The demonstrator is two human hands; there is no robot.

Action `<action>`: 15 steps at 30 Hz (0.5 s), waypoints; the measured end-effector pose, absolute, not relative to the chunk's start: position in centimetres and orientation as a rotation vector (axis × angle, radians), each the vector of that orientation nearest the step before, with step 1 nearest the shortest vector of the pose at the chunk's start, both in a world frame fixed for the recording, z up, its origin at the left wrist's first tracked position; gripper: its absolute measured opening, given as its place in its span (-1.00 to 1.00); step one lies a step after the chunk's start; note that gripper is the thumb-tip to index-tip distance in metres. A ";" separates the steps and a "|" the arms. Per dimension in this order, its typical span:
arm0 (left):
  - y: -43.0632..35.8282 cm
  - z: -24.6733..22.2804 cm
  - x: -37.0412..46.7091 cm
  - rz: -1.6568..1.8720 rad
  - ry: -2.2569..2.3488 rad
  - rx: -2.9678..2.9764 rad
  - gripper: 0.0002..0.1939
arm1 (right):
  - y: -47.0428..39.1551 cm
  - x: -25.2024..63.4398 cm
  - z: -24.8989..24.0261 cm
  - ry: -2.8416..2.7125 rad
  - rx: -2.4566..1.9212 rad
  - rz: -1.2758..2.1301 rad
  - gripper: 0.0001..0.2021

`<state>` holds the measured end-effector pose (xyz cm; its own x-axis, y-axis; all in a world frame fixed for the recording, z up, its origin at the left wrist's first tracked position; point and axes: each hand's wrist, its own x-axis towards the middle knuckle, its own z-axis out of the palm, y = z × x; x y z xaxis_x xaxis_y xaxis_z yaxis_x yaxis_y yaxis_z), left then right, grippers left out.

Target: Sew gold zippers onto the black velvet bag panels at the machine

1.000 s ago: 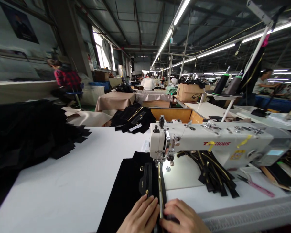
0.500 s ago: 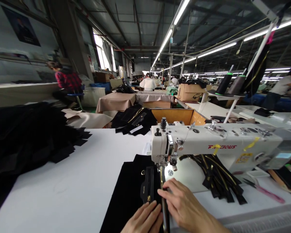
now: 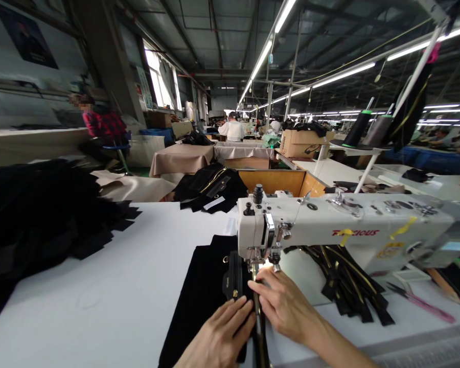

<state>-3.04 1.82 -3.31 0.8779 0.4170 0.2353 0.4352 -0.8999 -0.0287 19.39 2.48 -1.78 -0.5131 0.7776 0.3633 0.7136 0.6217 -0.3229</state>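
My left hand [image 3: 226,329] lies flat on a black fabric panel [image 3: 195,301], fingers together and stretched out, just below a zipped pocket trim [image 3: 235,278] with a gold pull. Along the panel's right edge runs a black zipper strip [image 3: 259,337] with gold teeth. My right hand [image 3: 281,301] has its bent fingers on that strip, close in front of the presser foot of the white sewing machine [image 3: 306,225]. The strip's upper end goes under the needle area, where the foot hides it. A small gold ring [image 3: 226,259] sits on the panel.
Several loose zipper strips [image 3: 352,286] lie under the machine arm, beside pink-handled snips [image 3: 425,302]. A tall stack of black pieces [image 3: 49,214] covers the table's left side. Finished-looking black panels [image 3: 210,186] lie behind. Thread cones [image 3: 358,130] stand at right; people sit farther off.
The panel and zipper strip have slid forward towards the machine. Both hands have moved forward with them, the right one nearer the presser foot. The view has shifted slightly.
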 end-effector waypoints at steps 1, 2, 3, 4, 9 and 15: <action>1.9 -3.3 -3.0 -0.326 -0.688 -2.975 -0.13 | 2.5 19.4 -1.8 -2.366 -1.193 0.184 -0.63; 2.1 -3.3 -3.0 -0.314 -0.696 -2.982 -0.12 | 2.5 19.4 -1.8 -2.359 -1.209 0.186 -0.62; 2.3 -3.3 -2.9 -0.315 -0.707 -2.987 -0.12 | 2.4 19.5 -1.7 -2.350 -1.221 0.188 -0.63; 2.5 -3.3 -2.8 -0.319 -0.720 -2.992 -0.12 | 2.4 19.5 -1.7 -2.340 -1.229 0.190 -0.64; 3.2 -2.9 -2.5 -0.352 -0.733 -3.014 -0.13 | 1.8 19.6 -1.5 -2.305 -1.159 0.227 -0.79; 3.3 -3.1 -2.5 -0.379 -0.707 -2.988 -0.13 | 1.5 19.6 -1.4 -2.298 -1.062 0.222 -0.80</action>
<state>-2.51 3.27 -3.13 0.8656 0.4355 0.2472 0.4472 -0.8944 0.0100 19.63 1.50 -1.44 -0.5062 0.7390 0.4446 0.6404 0.6674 -0.3802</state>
